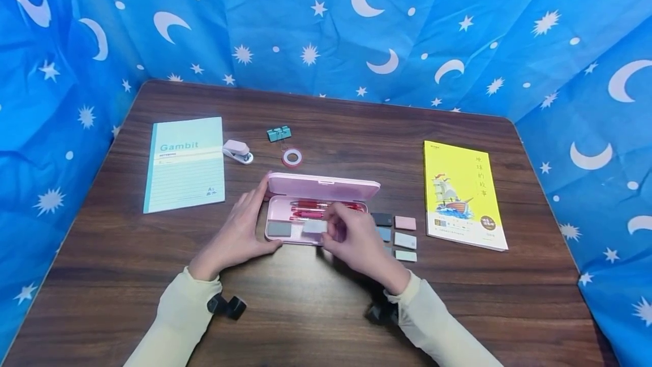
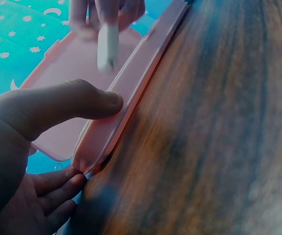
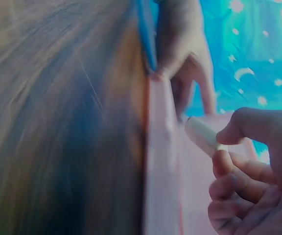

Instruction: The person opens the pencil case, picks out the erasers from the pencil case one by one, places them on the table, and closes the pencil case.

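Observation:
An open pink pencil case [image 1: 275, 208] lies on the table with its lid [image 1: 326, 187] raised at the back. Red pens [image 1: 308, 214] lie along its rear part, and a grey eraser [image 1: 279, 229] sits in the front left. My left hand [image 1: 239, 231] holds the case's left end, its thumb [image 2: 99, 104] on the front wall and its fingers around the left end. Over the case my right hand [image 1: 354, 237] pinches a whitish eraser [image 1: 314, 226] between thumb and fingers; in the right wrist view this eraser [image 3: 202, 134] points toward the left hand.
Right of the case lie several erasers, among them a pink one [image 1: 405, 223]. Farther right is a yellow book [image 1: 458, 191]. On the left are a notebook [image 1: 185, 169] and a small stapler [image 1: 237, 150]. A teal binder clip [image 1: 278, 133] and a tape roll [image 1: 292, 157] lie behind the case.

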### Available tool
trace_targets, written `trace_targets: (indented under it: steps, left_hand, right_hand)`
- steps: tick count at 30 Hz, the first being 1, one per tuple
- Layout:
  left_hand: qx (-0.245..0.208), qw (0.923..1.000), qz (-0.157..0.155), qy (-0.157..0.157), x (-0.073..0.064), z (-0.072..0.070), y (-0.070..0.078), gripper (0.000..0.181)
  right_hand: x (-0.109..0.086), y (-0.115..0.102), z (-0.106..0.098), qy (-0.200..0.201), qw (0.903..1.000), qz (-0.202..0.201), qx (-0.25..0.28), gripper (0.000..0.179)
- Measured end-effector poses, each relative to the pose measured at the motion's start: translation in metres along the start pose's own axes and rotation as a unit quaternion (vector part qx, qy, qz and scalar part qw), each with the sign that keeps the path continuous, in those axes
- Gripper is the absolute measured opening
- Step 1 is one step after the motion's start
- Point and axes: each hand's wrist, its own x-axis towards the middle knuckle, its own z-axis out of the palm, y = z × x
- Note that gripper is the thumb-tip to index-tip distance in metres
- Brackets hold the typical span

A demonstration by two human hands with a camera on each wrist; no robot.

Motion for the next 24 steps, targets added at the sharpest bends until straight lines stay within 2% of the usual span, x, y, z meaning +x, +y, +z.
trace_targets:
  steps: [5, 9, 12, 18, 24]
  left_hand:
    - [-0.004, 1.0000, -0.007, -0.003, 0.000, 0.001, 0.001, 0.137]
    - [-0.005, 0.9999, -0.012, -0.004, -0.001, 0.001, 0.001, 0.138]
    - [-0.002, 0.9999, -0.013, -0.003, -0.001, 0.001, 0.002, 0.138]
    - [0.003, 0.9999, -0.016, -0.006, -0.001, 0.001, 0.004, 0.138]
    - [0.008, 0.9999, -0.010, -0.002, -0.001, 0.003, 0.002, 0.138]
  right_hand:
    - [-0.032, 0.014, -0.041, 0.004, 0.9994, 0.029, 0.018, 0.028]
    - [-0.063, 0.028, -0.074, -0.016, 0.9969, 0.076, -0.004, 0.031]
    - [-0.085, 0.037, -0.092, -0.029, 0.9942, 0.103, -0.015, 0.034]
    - [-0.118, 0.053, -0.103, -0.030, 0.9937, 0.108, -0.010, 0.035]
    - [-0.131, 0.063, -0.096, -0.023, 0.9934, 0.112, -0.009, 0.035]
